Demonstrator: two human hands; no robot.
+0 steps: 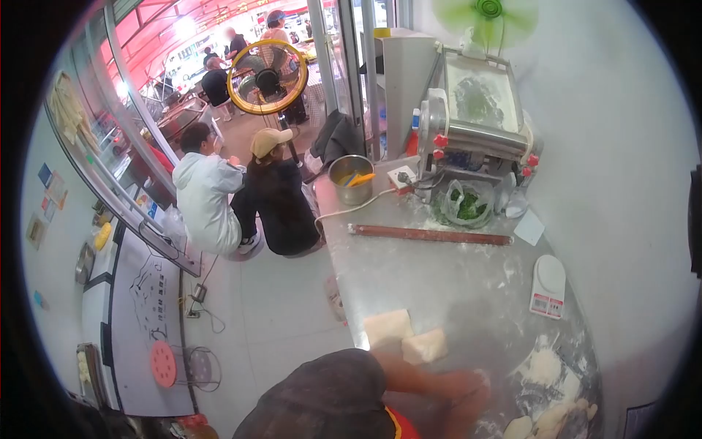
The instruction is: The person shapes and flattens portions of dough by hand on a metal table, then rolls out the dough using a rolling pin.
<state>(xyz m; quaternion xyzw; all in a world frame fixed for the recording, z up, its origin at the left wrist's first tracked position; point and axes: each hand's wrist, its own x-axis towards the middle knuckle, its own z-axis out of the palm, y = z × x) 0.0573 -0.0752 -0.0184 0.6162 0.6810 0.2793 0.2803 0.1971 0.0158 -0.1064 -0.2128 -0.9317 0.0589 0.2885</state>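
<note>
The bare left arm (409, 374), in a dark cloth sleeve (318, 391), reaches right. The left hand (470, 384) looks blurry.

Cool, even white light fills the room around me, paling the wall (614, 146) at right. Far left, the canopy (150, 18) glows pink around a burned-out white glare, and the farthest figures turn soft. My steel tabletop (453, 285) gives a dull sheen, with faint, soft-edged shadow near its middle. Close to me, my hands (468, 391) smear with blur; far off, green fan blades (516, 16) do too. Black rounds off my corners, and lines bow towards it.
</note>
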